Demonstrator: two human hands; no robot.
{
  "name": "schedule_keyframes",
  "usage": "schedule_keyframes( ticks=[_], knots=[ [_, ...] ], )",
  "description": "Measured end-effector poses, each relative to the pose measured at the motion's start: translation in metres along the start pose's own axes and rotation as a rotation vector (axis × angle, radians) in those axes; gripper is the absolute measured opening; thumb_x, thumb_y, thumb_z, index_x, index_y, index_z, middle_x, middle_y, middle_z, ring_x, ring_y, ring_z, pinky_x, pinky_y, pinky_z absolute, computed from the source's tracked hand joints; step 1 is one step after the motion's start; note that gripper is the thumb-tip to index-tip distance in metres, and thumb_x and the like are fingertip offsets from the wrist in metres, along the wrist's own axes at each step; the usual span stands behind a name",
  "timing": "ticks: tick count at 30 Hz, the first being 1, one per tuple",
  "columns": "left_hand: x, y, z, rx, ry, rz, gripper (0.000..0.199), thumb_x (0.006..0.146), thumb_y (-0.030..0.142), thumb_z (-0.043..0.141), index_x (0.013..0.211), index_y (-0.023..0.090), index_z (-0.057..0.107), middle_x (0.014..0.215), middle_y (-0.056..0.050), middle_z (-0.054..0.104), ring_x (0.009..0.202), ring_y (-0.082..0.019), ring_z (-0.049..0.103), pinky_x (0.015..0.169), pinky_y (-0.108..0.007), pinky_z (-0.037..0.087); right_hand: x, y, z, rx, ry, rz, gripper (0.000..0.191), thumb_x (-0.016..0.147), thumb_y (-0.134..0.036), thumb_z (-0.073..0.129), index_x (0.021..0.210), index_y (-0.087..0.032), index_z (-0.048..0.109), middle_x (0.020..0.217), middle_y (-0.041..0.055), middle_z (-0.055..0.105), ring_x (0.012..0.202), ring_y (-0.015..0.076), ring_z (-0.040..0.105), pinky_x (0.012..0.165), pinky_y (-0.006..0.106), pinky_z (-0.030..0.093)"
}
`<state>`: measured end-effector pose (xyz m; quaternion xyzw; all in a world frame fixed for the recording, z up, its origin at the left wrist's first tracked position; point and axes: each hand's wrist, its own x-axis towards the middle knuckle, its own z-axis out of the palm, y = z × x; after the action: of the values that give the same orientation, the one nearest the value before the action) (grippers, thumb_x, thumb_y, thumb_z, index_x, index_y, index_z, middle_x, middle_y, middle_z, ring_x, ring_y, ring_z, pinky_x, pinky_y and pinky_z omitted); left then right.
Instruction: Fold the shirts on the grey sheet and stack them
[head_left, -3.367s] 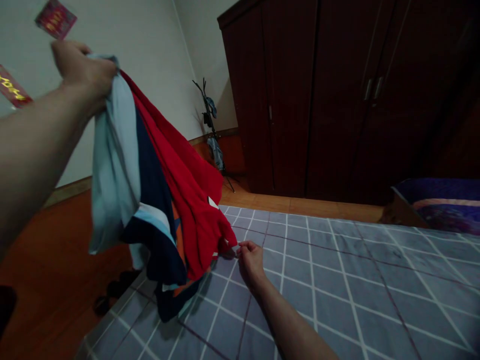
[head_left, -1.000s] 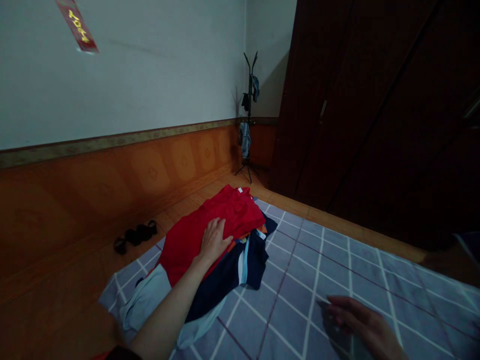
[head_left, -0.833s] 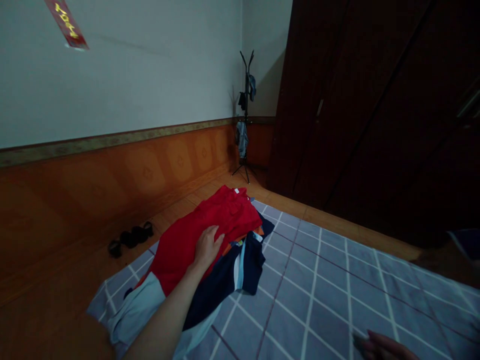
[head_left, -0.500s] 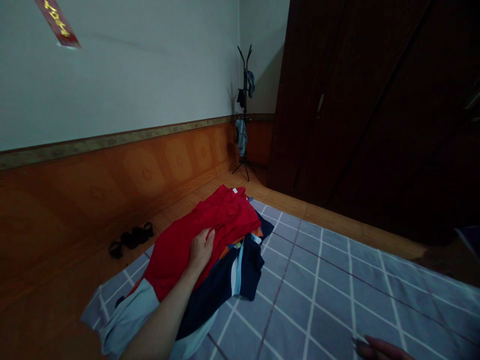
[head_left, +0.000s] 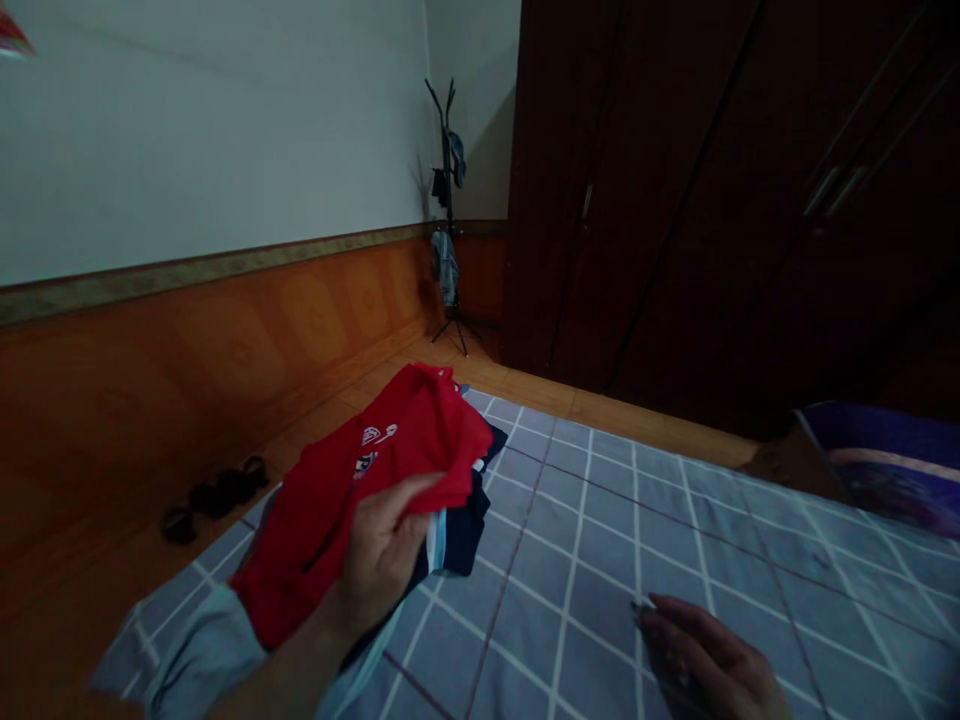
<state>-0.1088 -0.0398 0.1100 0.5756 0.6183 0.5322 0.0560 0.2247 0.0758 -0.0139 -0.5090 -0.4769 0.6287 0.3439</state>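
Observation:
My left hand (head_left: 382,550) pinches the edge of a red shirt (head_left: 330,510) and holds that part raised. White prints and a small badge show on the shirt's front. Under it lie a navy garment (head_left: 471,525) with a light blue and white stripe, and a pale grey-blue garment (head_left: 199,650), all in a pile on the bed's near left corner. Over the bedsheet to the right is my right hand (head_left: 712,655), its fingers stretched forward and apart from the clothes. Nothing clear shows in it; its fingertips are dark and blurred.
The bed has a grey-blue checked sheet (head_left: 600,560). Black shoes or similar dark items (head_left: 217,495) lie on the floor at left. A coat rack (head_left: 450,200) stands in the corner beside a dark wardrobe (head_left: 637,200). A purple package (head_left: 885,450) is at right.
My left hand has gone from resting on the red shirt to lifting its edge, uncovering the prints. My right hand has come further into view. The camera has turned right.

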Motion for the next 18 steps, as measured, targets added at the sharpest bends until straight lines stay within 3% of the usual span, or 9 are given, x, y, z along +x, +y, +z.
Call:
schedule_keyframes(
  ticks=[2, 4, 7, 9, 11, 14, 18],
  knots=[
    [-0.012, 0.035, 0.022, -0.184, -0.293, 0.13, 0.028, 0.092, 0.028, 0.047, 0.109, 0.017, 0.066, 0.102, -0.006, 0.072, 0.092, -0.016, 0.068, 0.081, -0.021, 0.049, -0.006, 0.001, 0.007, -0.02, 0.002, -0.102, 0.058, 0.063, -0.044, 0.077, 0.114, -0.021, 0.064, 0.098, 0.0109, 0.072, 0.09, 0.0287, 0.067, 0.076, 0.037, 0.055],
    [-0.029, 0.052, 0.051, -0.348, -0.546, 0.211, 0.033, 0.094, 0.033, 0.043, 0.11, 0.015, 0.066, 0.101, -0.01, 0.072, 0.093, -0.017, 0.068, 0.083, -0.022, 0.049, -0.014, 0.003, 0.014, -0.038, -0.017, -0.227, 0.072, 0.066, -0.046, 0.073, 0.131, -0.023, 0.052, 0.114, 0.0116, 0.067, 0.106, 0.0297, 0.061, 0.089, 0.041, 0.051],
    [-0.065, 0.049, 0.096, -0.452, -0.835, 0.311, 0.047, 0.096, 0.046, 0.035, 0.106, 0.012, 0.067, 0.091, -0.012, 0.074, 0.086, -0.018, 0.07, 0.079, -0.021, 0.051, -0.025, 0.007, 0.024, -0.082, -0.06, -0.393, 0.074, 0.076, -0.055, 0.059, 0.141, -0.026, 0.04, 0.134, 0.0098, 0.054, 0.127, 0.0275, 0.045, 0.106, 0.043, 0.036],
    [-0.089, 0.038, 0.117, -0.443, -1.0, 0.349, 0.045, 0.097, 0.045, 0.034, 0.109, 0.015, 0.066, 0.097, -0.01, 0.073, 0.091, -0.016, 0.069, 0.084, -0.021, 0.049, -0.03, 0.007, 0.028, -0.126, -0.09, -0.463, 0.066, 0.083, -0.055, 0.048, 0.142, -0.027, 0.038, 0.142, 0.0065, 0.046, 0.133, 0.0242, 0.037, 0.111, 0.042, 0.027],
    [-0.109, 0.027, 0.129, -0.364, -1.08, 0.377, 0.035, 0.096, 0.04, 0.04, 0.112, 0.019, 0.064, 0.105, -0.007, 0.072, 0.1, -0.016, 0.066, 0.09, -0.023, 0.047, -0.033, 0.006, 0.028, -0.199, -0.159, -0.514, 0.06, 0.084, -0.05, 0.047, 0.139, -0.027, 0.043, 0.141, 0.0057, 0.047, 0.131, 0.0237, 0.04, 0.111, 0.041, 0.026],
    [-0.121, 0.017, 0.128, -0.196, -1.076, 0.414, 0.024, 0.092, 0.029, 0.049, 0.107, 0.022, 0.066, 0.104, -0.006, 0.071, 0.098, -0.019, 0.066, 0.088, -0.026, 0.051, -0.034, -0.002, 0.024, -0.324, -0.212, -0.561, 0.052, 0.078, -0.045, 0.054, 0.125, -0.024, 0.059, 0.125, 0.0081, 0.061, 0.115, 0.0267, 0.055, 0.104, 0.042, 0.036],
    [-0.111, 0.009, 0.105, -0.058, -1.063, 0.374, 0.034, 0.084, 0.021, 0.058, 0.118, 0.025, 0.062, 0.114, -0.006, 0.068, 0.103, -0.021, 0.065, 0.091, -0.029, 0.052, -0.043, -0.034, 0.007, -0.326, -0.017, -0.544, 0.041, 0.071, -0.047, 0.056, 0.099, -0.022, 0.073, 0.096, 0.0075, 0.072, 0.092, 0.0271, 0.065, 0.088, 0.04, 0.048]
  ],
)
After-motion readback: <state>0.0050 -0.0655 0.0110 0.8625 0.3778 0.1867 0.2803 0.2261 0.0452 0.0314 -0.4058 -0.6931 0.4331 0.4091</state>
